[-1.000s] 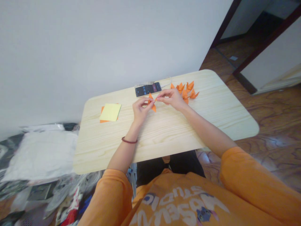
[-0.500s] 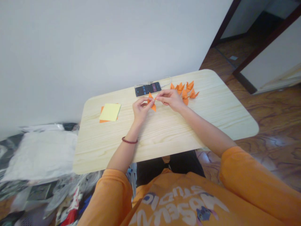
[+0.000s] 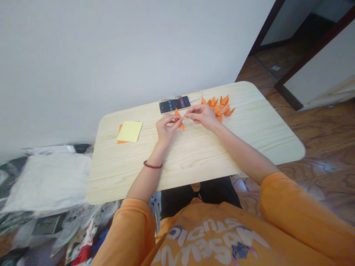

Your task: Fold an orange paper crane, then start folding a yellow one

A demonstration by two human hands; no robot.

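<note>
Both hands meet over the middle of a light wooden table [image 3: 249, 136]. My left hand [image 3: 164, 129] pinches a small folded orange paper figure [image 3: 179, 119] by its body, fingers closed on it. My right hand [image 3: 202, 115] pinches a thin point of the same figure from the right. Just behind my right hand lies a cluster of several finished orange folded figures [image 3: 220, 105]. A red bead bracelet [image 3: 152, 166] circles my left wrist.
A dark phone [image 3: 174, 105] with a lit screen lies at the table's far edge, a white cable beside it. A yellow paper stack over orange sheets [image 3: 130, 132] sits at the left. White bags and clutter [image 3: 47, 184] fill the floor on the left; a doorway opens at right.
Both hands have shifted very slightly while working the orange figure; its tip sits a little higher. Nothing else on the table has moved.
</note>
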